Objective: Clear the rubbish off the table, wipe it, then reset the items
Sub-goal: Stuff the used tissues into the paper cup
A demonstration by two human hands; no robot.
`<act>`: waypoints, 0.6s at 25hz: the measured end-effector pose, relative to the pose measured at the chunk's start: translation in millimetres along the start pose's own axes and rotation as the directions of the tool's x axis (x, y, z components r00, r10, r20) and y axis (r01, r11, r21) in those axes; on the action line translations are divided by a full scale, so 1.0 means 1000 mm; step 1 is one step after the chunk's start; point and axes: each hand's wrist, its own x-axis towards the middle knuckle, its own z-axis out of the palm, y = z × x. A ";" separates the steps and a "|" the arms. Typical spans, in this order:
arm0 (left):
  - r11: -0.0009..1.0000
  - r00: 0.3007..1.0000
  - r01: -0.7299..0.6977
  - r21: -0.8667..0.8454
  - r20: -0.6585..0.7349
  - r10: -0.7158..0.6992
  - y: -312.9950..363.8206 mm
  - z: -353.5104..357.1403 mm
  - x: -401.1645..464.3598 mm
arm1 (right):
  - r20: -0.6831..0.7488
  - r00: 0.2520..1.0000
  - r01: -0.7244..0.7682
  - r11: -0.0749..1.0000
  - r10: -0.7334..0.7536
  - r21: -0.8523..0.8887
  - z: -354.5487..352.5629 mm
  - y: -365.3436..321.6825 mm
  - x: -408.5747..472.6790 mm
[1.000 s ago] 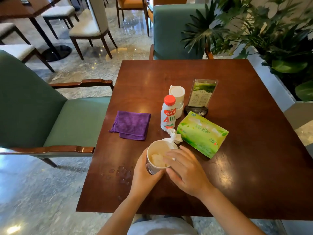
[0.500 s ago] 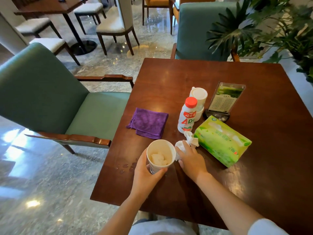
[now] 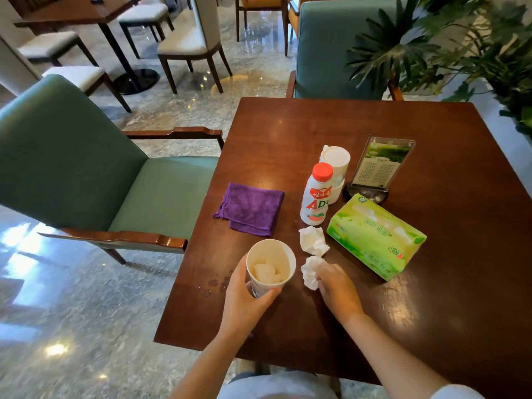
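My left hand [image 3: 244,303] grips a white paper cup [image 3: 270,264] near the table's front left, with a crumpled tissue inside it. My right hand [image 3: 338,292] pinches a crumpled white tissue [image 3: 311,272] just right of the cup. Another crumpled tissue [image 3: 313,240] lies on the dark wooden table [image 3: 431,298] a little farther back. A folded purple cloth [image 3: 250,208] lies left of a white bottle with a red cap [image 3: 316,194]. Water drops [image 3: 213,283] sit on the table left of the cup.
A green tissue pack [image 3: 377,234] lies right of the tissues. A white lidded container [image 3: 336,168] and an acrylic menu stand [image 3: 380,165] stand behind the bottle. Green armchairs stand left [image 3: 86,174] and beyond the table [image 3: 339,47]. Plants [image 3: 475,44] fill the far right.
My right hand left the cup's rim, reached to the tissues by the pack and now pulls one tissue back toward the cup. The left hand keeps holding the cup.
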 end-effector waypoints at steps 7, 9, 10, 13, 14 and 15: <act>0.995 0.996 -0.087 0.040 0.024 0.086 0.006 0.007 0.001 | -0.493 0.862 0.204 0.970 -0.114 0.131 -0.071 -0.054 -0.002; 0.991 0.991 -0.128 0.041 0.039 0.127 0.010 0.010 0.002 | -0.503 0.836 0.303 0.949 -0.221 0.086 -0.082 -0.066 -0.003; 0.988 0.988 -0.147 0.039 0.047 0.145 0.012 0.011 0.003 | -0.485 0.835 0.335 0.939 -0.260 0.073 -0.083 -0.070 -0.004; 0.982 0.982 -0.186 0.044 0.052 0.184 0.021 0.014 0.005 | -0.385 0.850 0.391 0.920 -0.360 0.003 -0.079 -0.076 -0.007; 0.980 0.980 -0.194 0.044 0.052 0.191 0.021 0.014 0.004 | -0.337 0.863 0.402 0.916 -0.377 0.003 -0.077 -0.077 -0.008; 0.979 0.979 -0.197 0.050 0.053 0.195 0.020 0.015 0.004 | -0.297 0.873 0.408 0.913 -0.387 0.008 -0.075 -0.077 -0.009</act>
